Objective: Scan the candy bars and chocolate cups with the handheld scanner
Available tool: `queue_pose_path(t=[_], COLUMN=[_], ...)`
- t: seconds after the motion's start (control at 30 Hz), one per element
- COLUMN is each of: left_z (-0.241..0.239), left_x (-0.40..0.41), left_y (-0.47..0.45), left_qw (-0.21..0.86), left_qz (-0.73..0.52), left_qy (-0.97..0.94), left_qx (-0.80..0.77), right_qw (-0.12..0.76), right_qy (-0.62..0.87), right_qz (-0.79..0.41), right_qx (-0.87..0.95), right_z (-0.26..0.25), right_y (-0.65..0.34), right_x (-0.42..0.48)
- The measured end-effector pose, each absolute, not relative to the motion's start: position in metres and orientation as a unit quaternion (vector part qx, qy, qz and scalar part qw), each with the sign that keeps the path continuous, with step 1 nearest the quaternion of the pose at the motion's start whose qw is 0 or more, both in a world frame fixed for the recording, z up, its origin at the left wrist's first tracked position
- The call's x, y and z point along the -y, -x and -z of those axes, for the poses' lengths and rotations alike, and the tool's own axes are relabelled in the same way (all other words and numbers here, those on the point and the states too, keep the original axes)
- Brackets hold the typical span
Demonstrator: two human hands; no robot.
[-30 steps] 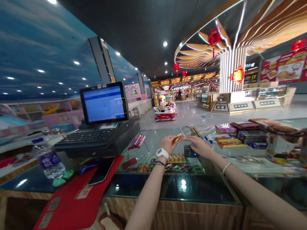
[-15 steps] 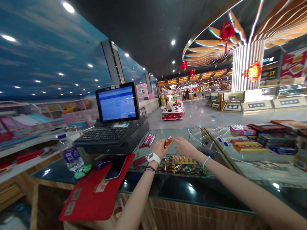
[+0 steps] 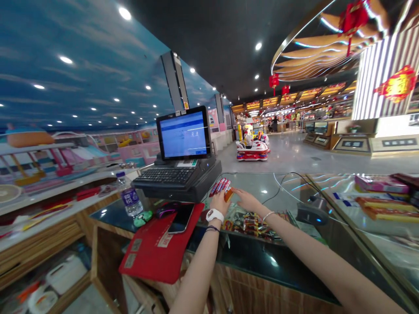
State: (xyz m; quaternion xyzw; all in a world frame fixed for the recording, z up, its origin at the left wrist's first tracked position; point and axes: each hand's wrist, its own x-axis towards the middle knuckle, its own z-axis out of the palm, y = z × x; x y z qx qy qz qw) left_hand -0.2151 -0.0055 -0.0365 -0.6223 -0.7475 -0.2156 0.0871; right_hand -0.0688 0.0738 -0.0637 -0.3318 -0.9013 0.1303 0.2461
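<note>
My left hand [image 3: 218, 204], with a white watch on its wrist, is closed on a small orange-wrapped snack bar [image 3: 228, 194]. My right hand [image 3: 249, 201] is beside it on the right. Its fingers stretch toward the bar's far end, with the thumb apart; whether the fingertips touch the wrapper is hard to see. Just beyond my left hand, several red-and-purple wrapped sticks [image 3: 219, 186] lie side by side on the glass counter [image 3: 258, 179]. Below my hands, many small wrapped snacks [image 3: 253, 224] show at the glass.
A touchscreen register [image 3: 183, 135] with a keyboard [image 3: 163, 176] stands left. Nearby are a water bottle [image 3: 130, 198], a red folder [image 3: 157, 253] and a phone [image 3: 181, 218]. At right are a black scanner [image 3: 310, 211] with a cable and stacked snack boxes [image 3: 381, 184].
The view has turned left, so the scene sits further right. My hands and the orange bar have come closer to the row of wrapped sticks.
</note>
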Motion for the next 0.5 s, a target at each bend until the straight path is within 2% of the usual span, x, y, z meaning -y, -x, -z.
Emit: queue_pose_path(t=[0.27,0.5], left_z=[0.048,0.046], left_x=[-0.001,0.012], left_y=[0.216,0.215], left_qw=[0.054,0.023], left_qz=[0.188,0.194], left_qy=[0.621,0.639], left_qx=[0.759,0.744], right_qw=[0.246,0.255], right_qy=[0.327,0.325], right_qz=[-0.166,-0.138], right_qx=[0.897,0.9], right_z=[0.091,0.098], right_y=[0.078,0.072], right_x=[-0.084,-0.076])
